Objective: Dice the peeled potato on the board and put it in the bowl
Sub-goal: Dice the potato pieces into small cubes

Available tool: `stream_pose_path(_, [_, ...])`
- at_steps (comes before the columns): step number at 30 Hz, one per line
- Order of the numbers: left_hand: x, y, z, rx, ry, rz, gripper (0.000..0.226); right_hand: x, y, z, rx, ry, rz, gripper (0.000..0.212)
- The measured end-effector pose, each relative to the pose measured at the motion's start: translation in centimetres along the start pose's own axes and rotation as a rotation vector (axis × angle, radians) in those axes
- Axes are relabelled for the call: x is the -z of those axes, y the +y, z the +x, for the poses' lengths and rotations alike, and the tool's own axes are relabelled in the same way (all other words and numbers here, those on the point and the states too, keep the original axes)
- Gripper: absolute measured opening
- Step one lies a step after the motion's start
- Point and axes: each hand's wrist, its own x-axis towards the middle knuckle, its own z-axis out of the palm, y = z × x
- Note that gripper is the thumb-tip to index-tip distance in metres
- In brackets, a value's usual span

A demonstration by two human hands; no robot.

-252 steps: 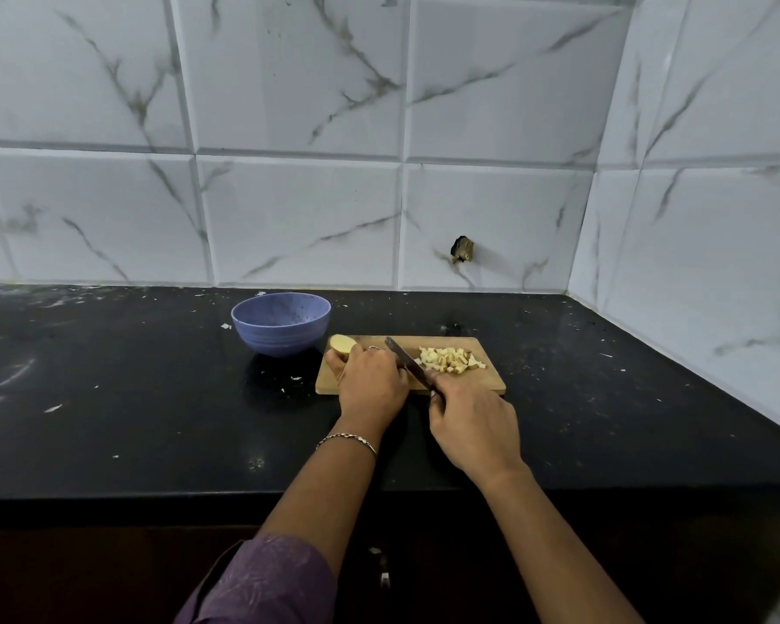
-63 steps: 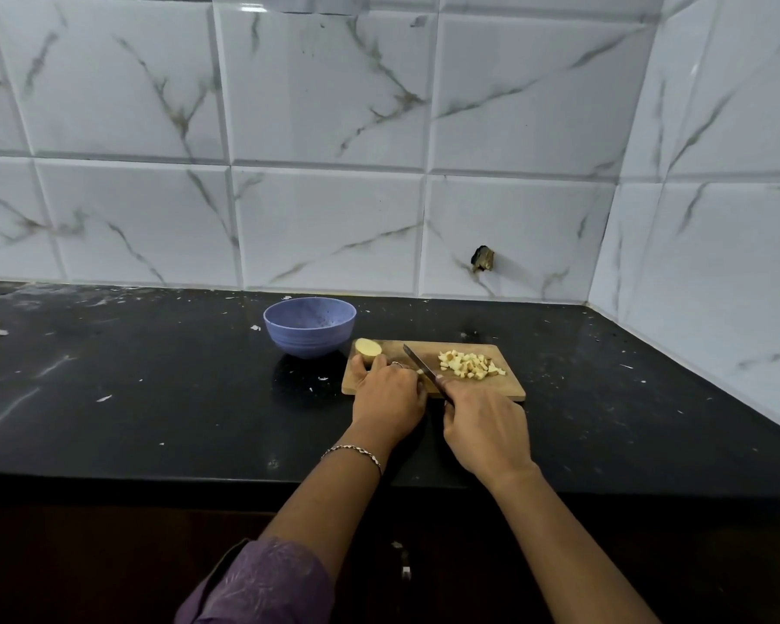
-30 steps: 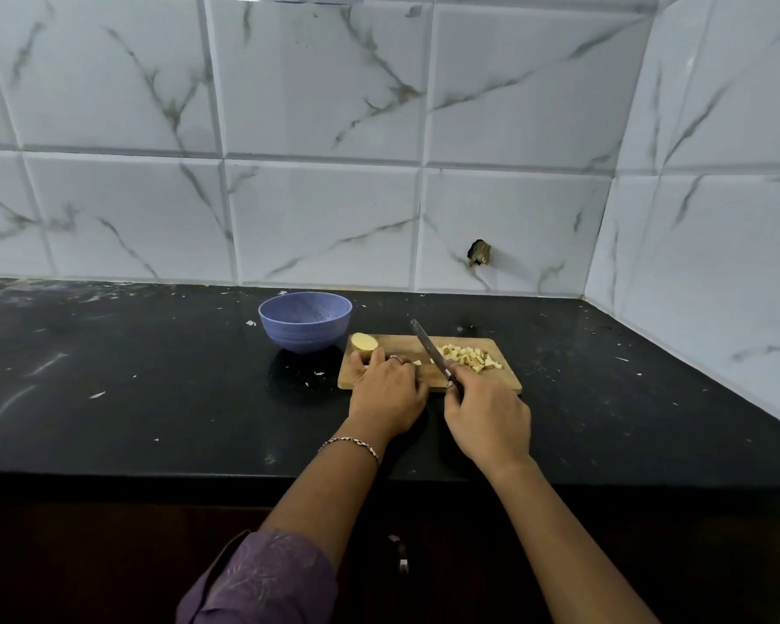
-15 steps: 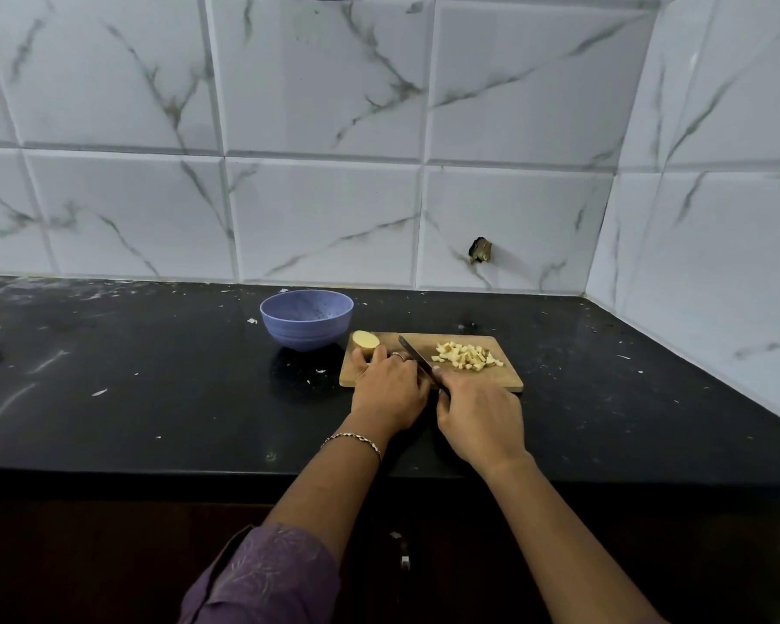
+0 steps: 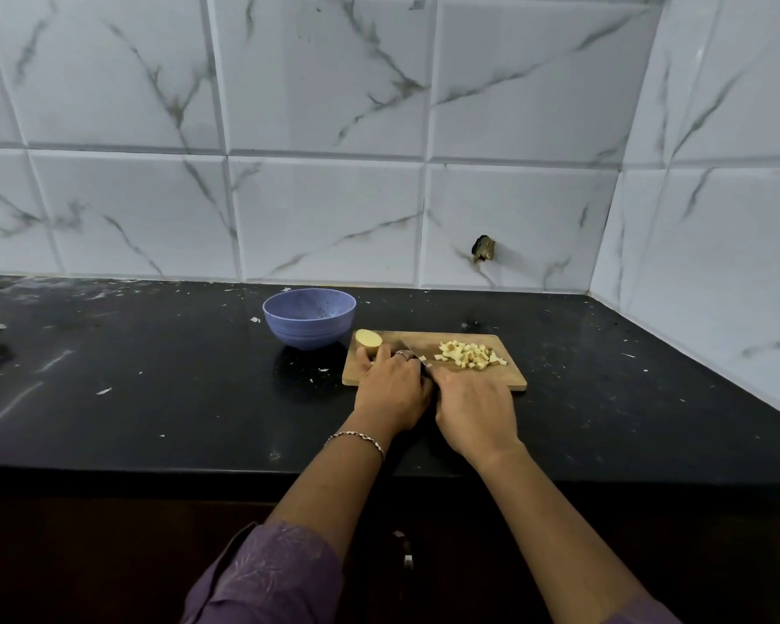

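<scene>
Wood board (image 5: 491, 376): L hand (image 5: 392, 389) holds potato (image 5: 369, 340) (R hand (image 5: 473, 412) w/ knife (image 5: 411, 351))

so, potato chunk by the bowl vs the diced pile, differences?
The potato chunk is one rounded uncut piece; the diced pile is many small cubes. The chunk sits at the board's left end beside the left hand; the pile lies right of the knife the right hand grips. Both are pale yellow.

Bowl (image 5: 309, 324) just left of board (image 5: 505, 379) — dice (image 5: 469, 354) on board's right, potato (image 5: 369, 340) at left.
</scene>
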Motion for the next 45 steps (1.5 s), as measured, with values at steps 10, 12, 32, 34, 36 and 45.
stream_pose_path(10, [-0.2,-0.2,0.1,-0.011,-0.003,-0.006,0.041,0.2,-0.2,0.0,-0.018,0.003,-0.018,0.034])
stream_pose_path(12, [-0.3,-0.3,0.2,-0.017,-0.005,-0.024,0.041,0.2,-0.3,-0.1,-0.033,0.003,0.005,0.036])
stream_pose_path(32, [0.6,0.1,-0.4,0.082,-0.003,-0.004,0.04,0.8,0.1,-0.6,-0.302,0.099,0.303,0.037])
stream_pose_path(34, [0.8,0.1,-0.5,0.11,0.023,0.009,0.039,0.9,0.1,-0.6,-0.31,0.108,0.317,0.036])
stream_pose_path(36, [1.1,0.2,-0.7,0.133,0.037,0.034,0.037,1.0,0.2,-0.8,-0.301,0.113,0.317,0.035])
stream_pose_path(45, [1.9,-0.6,-0.7,0.445,0.161,-0.082,0.03,0.9,-0.1,-1.4,-0.187,0.059,0.189,0.033])
